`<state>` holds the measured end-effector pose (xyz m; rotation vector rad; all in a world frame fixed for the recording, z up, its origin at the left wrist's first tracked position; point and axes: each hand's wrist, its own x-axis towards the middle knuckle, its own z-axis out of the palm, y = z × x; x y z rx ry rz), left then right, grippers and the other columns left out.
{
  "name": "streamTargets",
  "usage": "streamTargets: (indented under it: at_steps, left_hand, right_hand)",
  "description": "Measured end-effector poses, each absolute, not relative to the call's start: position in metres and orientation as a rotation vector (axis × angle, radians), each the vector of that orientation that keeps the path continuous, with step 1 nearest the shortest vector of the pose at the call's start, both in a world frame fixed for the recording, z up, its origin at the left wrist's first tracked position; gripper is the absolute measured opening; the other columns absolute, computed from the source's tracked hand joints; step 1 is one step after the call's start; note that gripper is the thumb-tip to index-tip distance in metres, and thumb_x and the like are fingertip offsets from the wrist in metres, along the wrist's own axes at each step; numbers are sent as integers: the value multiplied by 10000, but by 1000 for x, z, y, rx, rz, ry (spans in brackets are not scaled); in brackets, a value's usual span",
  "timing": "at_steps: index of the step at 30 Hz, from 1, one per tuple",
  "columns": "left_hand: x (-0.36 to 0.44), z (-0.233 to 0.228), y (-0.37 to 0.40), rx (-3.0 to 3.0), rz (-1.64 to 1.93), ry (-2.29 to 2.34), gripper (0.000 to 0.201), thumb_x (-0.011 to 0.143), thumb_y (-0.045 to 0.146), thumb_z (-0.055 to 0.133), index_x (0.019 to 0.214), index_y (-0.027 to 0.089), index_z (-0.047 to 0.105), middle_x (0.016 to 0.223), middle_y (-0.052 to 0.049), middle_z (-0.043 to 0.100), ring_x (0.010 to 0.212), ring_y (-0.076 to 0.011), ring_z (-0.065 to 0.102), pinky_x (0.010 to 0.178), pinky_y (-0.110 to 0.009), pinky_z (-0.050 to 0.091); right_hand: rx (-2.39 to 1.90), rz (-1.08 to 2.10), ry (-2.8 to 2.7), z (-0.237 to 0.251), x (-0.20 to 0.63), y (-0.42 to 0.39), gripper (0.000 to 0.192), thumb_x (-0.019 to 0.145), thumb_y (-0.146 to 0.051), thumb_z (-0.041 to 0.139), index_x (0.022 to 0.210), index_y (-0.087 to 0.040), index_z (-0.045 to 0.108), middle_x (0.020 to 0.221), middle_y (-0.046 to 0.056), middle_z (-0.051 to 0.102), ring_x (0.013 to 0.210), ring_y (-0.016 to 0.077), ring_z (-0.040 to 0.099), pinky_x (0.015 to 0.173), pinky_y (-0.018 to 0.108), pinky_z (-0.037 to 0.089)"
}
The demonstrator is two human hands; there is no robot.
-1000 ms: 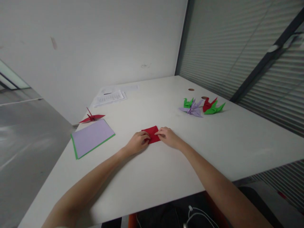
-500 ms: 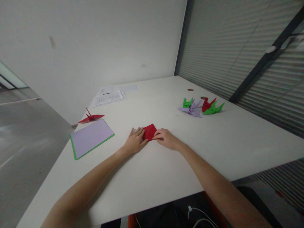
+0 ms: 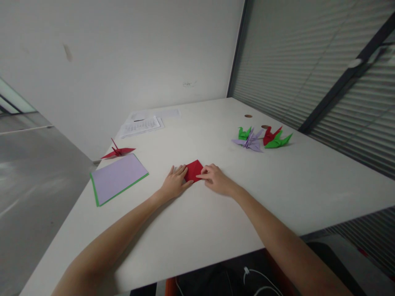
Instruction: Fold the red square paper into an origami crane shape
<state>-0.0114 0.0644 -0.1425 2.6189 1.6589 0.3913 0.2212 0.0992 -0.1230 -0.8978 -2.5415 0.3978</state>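
A folded piece of red paper lies flat on the white table in front of me. My left hand rests flat on its left side with the fingers spread. My right hand presses its fingertips onto the paper's right edge. Part of the paper is hidden under both hands.
A stack of lilac and green sheets lies to the left, with a red paper crane behind it. Several folded cranes, green, lilac and red, sit at the right. Printed papers lie at the back. A white cable hangs below the table edge.
The red paper went from a wider shape to a smaller folded one. My left hand opened from a pinch and now lies flat on it; my right hand shifted slightly left.
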Motion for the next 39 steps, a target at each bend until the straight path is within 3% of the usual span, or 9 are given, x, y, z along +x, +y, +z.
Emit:
streamTargets:
  at_steps: [5, 9, 16, 23, 27, 31, 39]
  left_hand:
    - [-11, -142, 65, 2579, 368, 1674, 657, 949, 572, 395, 1432, 127, 395, 1499, -179, 384, 1417, -297, 328, 1165, -562, 221]
    - [-11, -142, 65, 2568, 353, 1676, 645, 953, 556, 403, 1432, 125, 395, 1505, -170, 376, 1421, -292, 321, 1168, -556, 214]
    - [-11, -144, 66, 2599, 350, 1693, 646, 952, 563, 394, 1434, 132, 397, 1498, -170, 388, 1415, -290, 334, 1162, -542, 237]
    - [-8, -142, 62, 2597, 346, 1767, 629, 949, 559, 405, 1428, 152, 411, 1489, -151, 409, 1397, -286, 366, 1161, -555, 237]
    - [-7, -140, 60, 2592, 400, 1787, 589, 945, 538, 435, 1430, 203, 421, 1474, -132, 440, 1380, -284, 394, 1150, -563, 249]
    - [-7, -139, 60, 2625, 435, 1746, 503, 939, 524, 460, 1355, 248, 530, 1443, -129, 481, 1343, -302, 441, 1099, -542, 332]
    - [-8, -136, 61, 2633, 404, 1744, 502, 942, 543, 438, 1322, 239, 562, 1429, -142, 494, 1336, -299, 450, 1104, -546, 313]
  right_hand:
    - [-1090, 299, -2575, -120, 233, 101, 275, 857, -135, 560, 882, -290, 786, 1080, 90, 620, 1051, 286, 434, 905, 469, 360]
    - [-1224, 243, -2495, -116, 245, 110, 268, 855, -133, 563, 750, -244, 784, 1012, 99, 644, 1024, 294, 437, 887, 467, 362]
    - [-965, 374, -2572, -123, 221, 98, 405, 848, -81, 531, 1141, -295, 710, 1087, 76, 589, 1045, 228, 437, 954, 405, 365]
    - [-1252, 230, -2558, -118, 235, 102, 334, 892, -138, 516, 909, -337, 784, 1161, 75, 569, 1132, 283, 380, 950, 454, 330]
    - [-1204, 308, -2499, -122, 236, 106, 372, 899, -103, 483, 1002, -326, 763, 1111, 76, 590, 1092, 253, 406, 946, 424, 343]
    - [-1040, 398, -2551, -125, 222, 99, 452, 907, -61, 442, 1159, -339, 694, 1132, 70, 591, 1081, 220, 421, 965, 395, 348]
    - [-1247, 366, -2579, -121, 230, 102, 410, 902, -93, 476, 1013, -373, 755, 1166, 66, 597, 1140, 274, 404, 970, 457, 331]
